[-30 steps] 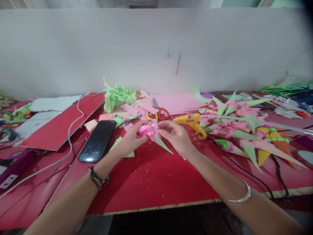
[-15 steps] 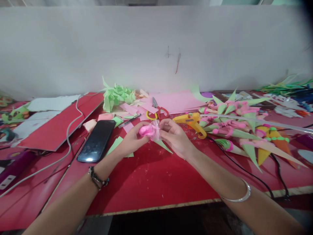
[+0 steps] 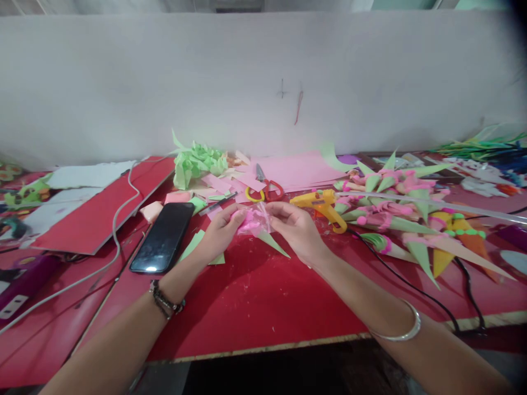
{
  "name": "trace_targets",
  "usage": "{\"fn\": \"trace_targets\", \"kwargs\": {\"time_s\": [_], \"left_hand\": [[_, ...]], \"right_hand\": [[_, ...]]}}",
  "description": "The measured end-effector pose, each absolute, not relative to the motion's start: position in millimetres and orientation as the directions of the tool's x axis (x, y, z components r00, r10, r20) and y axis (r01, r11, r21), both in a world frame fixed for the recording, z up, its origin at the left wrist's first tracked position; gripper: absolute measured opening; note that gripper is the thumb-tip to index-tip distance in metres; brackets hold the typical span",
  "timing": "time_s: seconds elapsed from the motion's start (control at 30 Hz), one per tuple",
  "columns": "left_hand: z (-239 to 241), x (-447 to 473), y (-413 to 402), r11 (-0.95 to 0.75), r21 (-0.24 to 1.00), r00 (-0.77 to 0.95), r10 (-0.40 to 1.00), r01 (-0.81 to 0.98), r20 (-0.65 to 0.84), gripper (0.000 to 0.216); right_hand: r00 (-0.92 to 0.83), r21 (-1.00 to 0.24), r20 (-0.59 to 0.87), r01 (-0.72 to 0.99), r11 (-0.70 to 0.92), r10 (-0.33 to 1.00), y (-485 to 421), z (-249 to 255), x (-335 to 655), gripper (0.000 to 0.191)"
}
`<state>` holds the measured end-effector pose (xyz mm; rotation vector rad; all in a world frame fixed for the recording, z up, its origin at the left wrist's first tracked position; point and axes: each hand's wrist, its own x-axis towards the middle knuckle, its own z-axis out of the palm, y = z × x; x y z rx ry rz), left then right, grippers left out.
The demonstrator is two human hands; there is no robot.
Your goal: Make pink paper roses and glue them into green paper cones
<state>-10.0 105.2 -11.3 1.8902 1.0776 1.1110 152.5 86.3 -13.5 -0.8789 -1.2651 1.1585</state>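
Between my two hands is a small clear plastic bag (image 3: 252, 222) with something soft and bright pink in it. My left hand (image 3: 222, 230) pinches the bag's left side between thumb and fingers. At the bag's gathered top, my right hand (image 3: 293, 224) grips the clear plastic with bent fingers. A pale green paper cone (image 3: 274, 244) lies on the red table just below the bag, its point toward the lower right. Beyond my hands are scissors (image 3: 267, 189) with red and yellow handles.
A yellow glue gun (image 3: 323, 207) lies right of my hands, near a pile of pink and green paper cones (image 3: 395, 208). On the left are a black phone (image 3: 162, 237) and a white cable (image 3: 117, 230). Crumpled green paper (image 3: 200, 160) and pink sheets (image 3: 296, 167) lie along the wall.
The rounded pink lump at my left fingers now looks flatter and more covered by clear plastic. My left hand has shifted slightly, its thumb higher. My right hand stays almost in place.
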Motion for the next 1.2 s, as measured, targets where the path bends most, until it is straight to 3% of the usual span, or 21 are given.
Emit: {"fn": "trace_targets", "kwargs": {"time_s": [0.1,0.23,0.37,0.53,1.03,1.2], "left_hand": [[-10,-9,102,-0.442,0.827,0.258,0.893,0.347,0.369,0.029],[-10,-10,99,-0.375,0.851,0.261,0.920,0.369,0.292,0.034],[-11,-11,99,-0.381,0.848,0.252,0.919,0.369,0.303,0.032],[-12,-11,99,-0.382,0.859,0.268,0.915,0.341,0.301,0.029],[-13,4,90,-0.277,0.938,0.340,0.920,0.210,0.196,0.024],[-9,2,92,-0.230,0.956,0.317,0.934,0.183,0.164,0.026]], "right_hand": [[-0.100,-0.976,0.199,-0.107,0.189,0.975,86,-14,154,0.024],[-0.171,-0.994,0.112,-0.026,0.109,0.979,85,-13,155,0.023],[-0.313,-0.986,0.166,-0.055,0.157,0.935,83,-9,156,0.030],[-0.370,-0.964,0.256,-0.031,0.263,0.893,84,-10,155,0.030],[-0.170,-0.839,0.468,0.223,0.497,0.867,81,-16,152,0.008],[-0.079,-0.865,0.466,0.166,0.473,0.881,83,-10,158,0.008]]}}
